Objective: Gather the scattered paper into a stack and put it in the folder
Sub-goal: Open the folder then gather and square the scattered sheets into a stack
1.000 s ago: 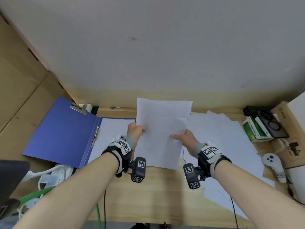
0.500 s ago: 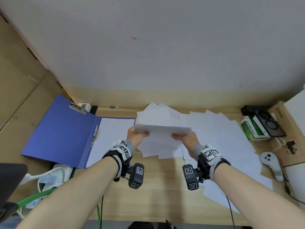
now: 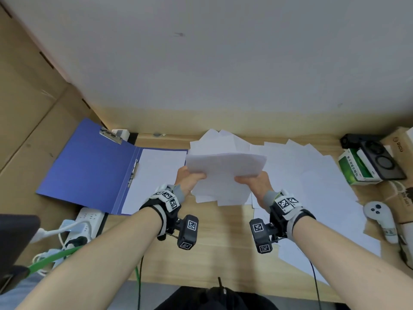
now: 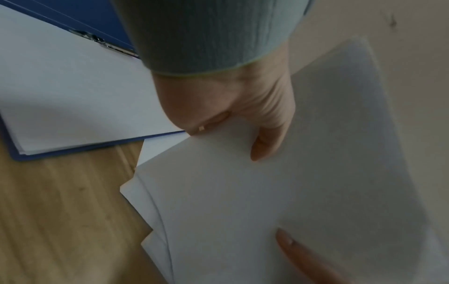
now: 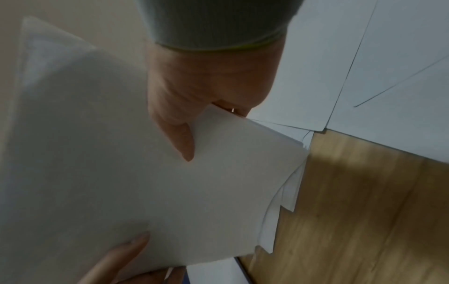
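A stack of white paper hangs above the wooden desk, held flat between both hands. My left hand grips its left edge, thumb on top. My right hand grips the right edge, thumb on top. Under the held stack lie more loose sheets, and scattered sheets cover the desk to the right. The blue folder lies open at the left, with white paper on its right half.
Cardboard walls stand at the left. A power strip with cables sits below the folder. At the right are a green box, a black device and a white controller. Bare wooden desk shows near me.
The stack stood upright in both hands a second ago; it has been tipped down to nearly flat and now sits slightly lower over the loose sheets.
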### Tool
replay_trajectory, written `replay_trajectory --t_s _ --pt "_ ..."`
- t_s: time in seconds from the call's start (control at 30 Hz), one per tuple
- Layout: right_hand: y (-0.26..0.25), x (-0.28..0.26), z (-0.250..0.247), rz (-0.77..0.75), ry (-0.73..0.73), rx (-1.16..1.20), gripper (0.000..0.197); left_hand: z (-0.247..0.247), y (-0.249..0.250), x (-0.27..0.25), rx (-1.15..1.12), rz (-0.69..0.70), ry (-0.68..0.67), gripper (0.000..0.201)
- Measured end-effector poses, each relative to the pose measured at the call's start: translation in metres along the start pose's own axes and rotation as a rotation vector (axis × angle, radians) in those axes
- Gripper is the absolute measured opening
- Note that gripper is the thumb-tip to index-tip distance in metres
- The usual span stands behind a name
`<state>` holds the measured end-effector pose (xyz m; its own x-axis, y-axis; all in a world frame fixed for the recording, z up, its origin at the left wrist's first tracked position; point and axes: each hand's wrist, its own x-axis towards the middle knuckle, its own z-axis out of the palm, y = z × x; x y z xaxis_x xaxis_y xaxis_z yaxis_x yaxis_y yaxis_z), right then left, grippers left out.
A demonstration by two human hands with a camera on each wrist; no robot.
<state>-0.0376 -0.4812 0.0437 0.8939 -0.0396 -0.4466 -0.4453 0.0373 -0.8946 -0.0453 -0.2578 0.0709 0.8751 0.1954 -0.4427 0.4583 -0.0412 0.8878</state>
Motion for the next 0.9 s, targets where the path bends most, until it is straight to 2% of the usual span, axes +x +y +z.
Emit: replay_trajectory --t_s 0.17,0.4,0.57,0.67,0.77,0.9 --pt "0.015 0.0 -0.003 0.052 -0.041 -0.059 0.025 -0.002 -0.013 -0.004 0.037 -0.047 0.01 0.035" --pt "0.012 -0.001 0.016 0.062 -0.028 -0.05 0.026 -0.011 -0.02 0.0 0.044 -0.021 0.029 0.034" --pt "0.023 0.001 0.033 0.129 0.027 -0.098 0.025 -0.029 -0.042 0.02 0.153 -0.155 -0.06 0.043" --pt "0.018 0.007 0.055 0.141 0.08 -0.091 0.015 -0.05 -0.047 0.033 0.1 -0.164 -0.071 0.035" --pt "0.016 0.012 0.079 0.161 0.111 -0.073 0.018 -0.074 -0.047 0.043 0.09 -0.156 -0.121 0.026" --pt "0.027 0.024 0.127 0.211 0.131 -0.15 0.022 -0.124 -0.06 0.065 0.182 -0.249 -0.164 0.012"
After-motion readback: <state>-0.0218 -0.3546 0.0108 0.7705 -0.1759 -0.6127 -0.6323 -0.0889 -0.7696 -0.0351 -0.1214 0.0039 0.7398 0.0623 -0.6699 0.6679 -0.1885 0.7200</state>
